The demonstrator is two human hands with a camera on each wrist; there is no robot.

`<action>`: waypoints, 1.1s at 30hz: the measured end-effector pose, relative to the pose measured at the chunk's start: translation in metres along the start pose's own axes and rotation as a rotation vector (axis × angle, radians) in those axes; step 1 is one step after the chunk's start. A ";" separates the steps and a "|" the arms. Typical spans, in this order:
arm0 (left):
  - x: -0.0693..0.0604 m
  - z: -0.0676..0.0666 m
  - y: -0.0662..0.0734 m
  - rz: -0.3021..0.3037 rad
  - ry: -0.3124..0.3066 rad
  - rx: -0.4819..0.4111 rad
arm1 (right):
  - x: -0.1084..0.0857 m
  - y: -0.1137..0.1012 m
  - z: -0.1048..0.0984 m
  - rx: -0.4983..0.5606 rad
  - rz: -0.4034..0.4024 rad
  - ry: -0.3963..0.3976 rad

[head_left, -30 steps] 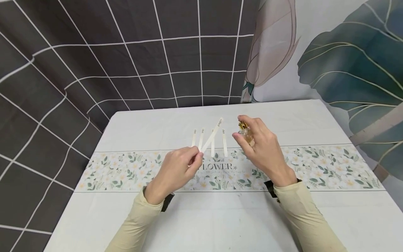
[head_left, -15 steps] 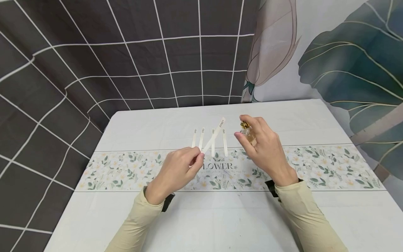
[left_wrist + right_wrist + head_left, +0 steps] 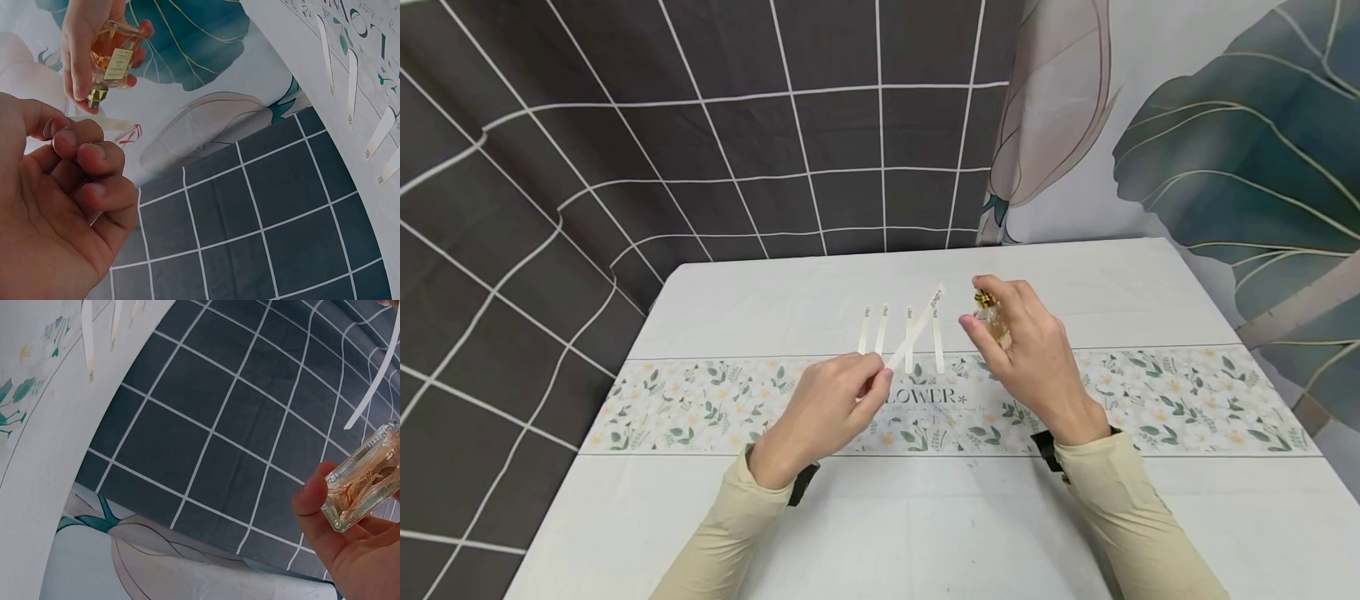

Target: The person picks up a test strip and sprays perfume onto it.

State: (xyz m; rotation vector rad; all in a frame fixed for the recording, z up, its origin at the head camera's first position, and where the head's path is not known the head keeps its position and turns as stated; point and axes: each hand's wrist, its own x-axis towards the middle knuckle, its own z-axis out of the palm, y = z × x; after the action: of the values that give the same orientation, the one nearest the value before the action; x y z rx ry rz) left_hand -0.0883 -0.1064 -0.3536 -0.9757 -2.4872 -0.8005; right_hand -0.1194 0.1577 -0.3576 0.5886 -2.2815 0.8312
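Note:
My left hand [image 3: 827, 404] pinches the near end of a white perfume test strip [image 3: 915, 330] between thumb and curled forefinger. The strip slants up to the right, its printed far end near the perfume bottle [image 3: 987, 310]. My right hand [image 3: 1037, 367] grips this clear glass bottle of amber liquid, forefinger on the gold spray top. In the left wrist view the bottle's gold nozzle [image 3: 97, 95] points toward the held strip [image 3: 109, 124], apart from it. From the right wrist the glass base of the bottle [image 3: 365, 481] shows between thumb and fingers.
Several more test strips [image 3: 937, 350] lie in a row on the white tablecloth [image 3: 910, 517], beyond a flower-printed band [image 3: 685, 408]. A dark grid curtain [image 3: 760, 133] hangs behind and at the left. A leaf-patterned curtain [image 3: 1240, 167] hangs at the right.
My left hand has shifted slightly right, and the strip's far end has swung right toward the bottle, crossing over the rightmost lying strip. My right hand with the bottle has moved only a little right.

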 end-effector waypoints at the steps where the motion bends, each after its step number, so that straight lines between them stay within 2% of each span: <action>1: 0.000 0.000 0.000 0.000 -0.001 0.000 | 0.000 0.000 0.000 0.000 0.000 -0.002; 25: -0.001 -0.001 0.003 0.003 -0.007 0.005 | 0.000 0.000 -0.002 -0.004 0.034 -0.013; 33: -0.001 0.000 0.002 -0.002 -0.008 0.001 | 0.002 0.002 -0.003 0.016 0.022 0.052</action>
State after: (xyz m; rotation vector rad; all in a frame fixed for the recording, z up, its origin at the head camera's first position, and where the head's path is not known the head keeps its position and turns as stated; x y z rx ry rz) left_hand -0.0859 -0.1059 -0.3534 -0.9778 -2.4951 -0.7982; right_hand -0.1202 0.1606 -0.3551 0.5438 -2.2402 0.8657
